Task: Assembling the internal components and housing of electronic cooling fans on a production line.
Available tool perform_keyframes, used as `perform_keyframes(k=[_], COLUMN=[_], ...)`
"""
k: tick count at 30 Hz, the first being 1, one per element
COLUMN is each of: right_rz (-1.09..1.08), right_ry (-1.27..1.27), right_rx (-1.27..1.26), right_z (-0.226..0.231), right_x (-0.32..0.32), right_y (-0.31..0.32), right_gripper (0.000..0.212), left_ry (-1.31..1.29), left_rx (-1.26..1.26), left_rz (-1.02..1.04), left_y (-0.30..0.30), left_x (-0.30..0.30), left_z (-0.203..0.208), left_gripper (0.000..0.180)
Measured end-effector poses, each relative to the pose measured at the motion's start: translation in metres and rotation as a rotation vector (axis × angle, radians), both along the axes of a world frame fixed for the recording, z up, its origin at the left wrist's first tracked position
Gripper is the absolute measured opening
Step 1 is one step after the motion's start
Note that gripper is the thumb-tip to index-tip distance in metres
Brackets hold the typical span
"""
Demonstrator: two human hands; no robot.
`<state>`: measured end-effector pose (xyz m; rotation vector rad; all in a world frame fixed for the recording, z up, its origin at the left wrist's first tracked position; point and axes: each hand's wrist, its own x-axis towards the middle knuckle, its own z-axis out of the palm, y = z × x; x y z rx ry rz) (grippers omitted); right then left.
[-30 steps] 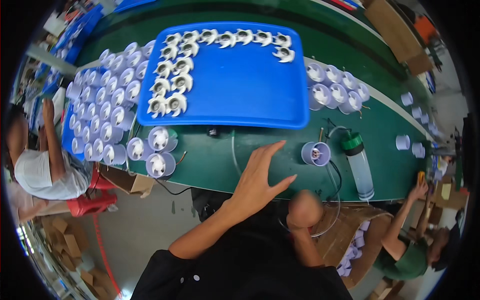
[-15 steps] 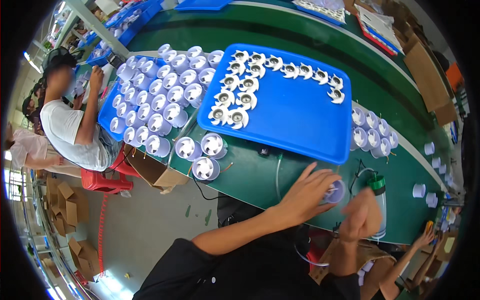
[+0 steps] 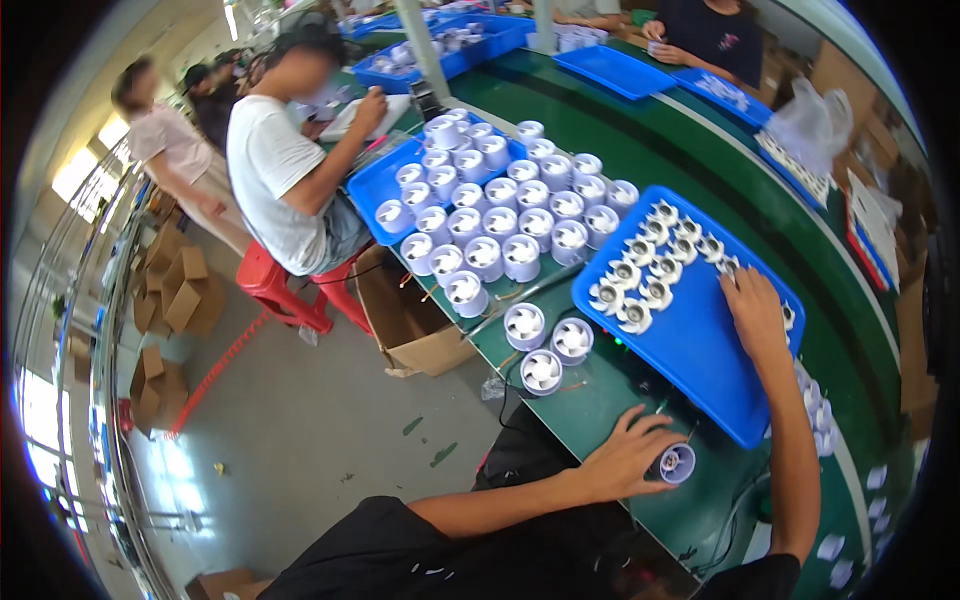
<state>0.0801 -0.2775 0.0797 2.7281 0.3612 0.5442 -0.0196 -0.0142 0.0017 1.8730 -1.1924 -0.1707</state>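
Note:
My left hand (image 3: 622,462) is curled round a pale lilac fan housing (image 3: 678,462) at the table's near edge. The housing's open end faces up, with a small hub and spokes inside. Stretched over the blue tray (image 3: 690,350), my right hand (image 3: 755,308) has its fingertips closed on a white fan impeller (image 3: 729,265) in the far row. My fingers partly hide that impeller. More white impellers (image 3: 655,293) with grey metal centres lie in rows on the tray's left side. Three housings with white fan blades (image 3: 542,372) stand left of my left hand.
Many lilac fan housings (image 3: 520,257) crowd the green table (image 3: 600,400) and a second blue tray (image 3: 370,205) at the left. Others stand beyond my right forearm (image 3: 822,420). A co-worker in a white shirt (image 3: 270,165) sits at the left. Cables (image 3: 735,515) lie near the front edge.
My right hand has moved from beside the housing up onto the tray's far row. My left hand still holds the housing. The view has swung right-to-left, bringing more of the left side in.

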Motion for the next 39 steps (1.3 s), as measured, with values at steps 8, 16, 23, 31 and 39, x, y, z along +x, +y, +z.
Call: perform_keyframes(k=[8, 16, 23, 31, 39], right_rz=[0.121, 0.44, 0.435, -0.468, -0.616], right_ry=[-0.07, -0.157, -0.268, 0.122, 0.199], right_rx=[-0.168, -0.152, -0.017, 1.98, 1.889], right_z=[-0.005, 0.031, 0.031, -0.007, -0.027], right_x=[0.01, -0.039, -0.113, -0.212, -0.207], right_y=[-0.003, 0.008, 0.034, 0.104, 0.121], right_gripper=[0.015, 0.009, 0.013, 0.011, 0.011], left_ry=[0.039, -0.013, 0.0, 0.023, 0.031], left_rx=[0.064, 0.032, 0.052, 0.038, 0.058], left_rz=[-0.057, -0.031, -0.06, -0.053, -0.057], left_y=[0.001, 0.0, -0.008, -0.006, -0.004], left_x=[0.001, 0.007, 0.011, 0.009, 0.009], left_z=[0.004, 0.008, 0.011, 0.008, 0.005], left_gripper=[0.065, 0.06, 0.057, 0.062, 0.062])
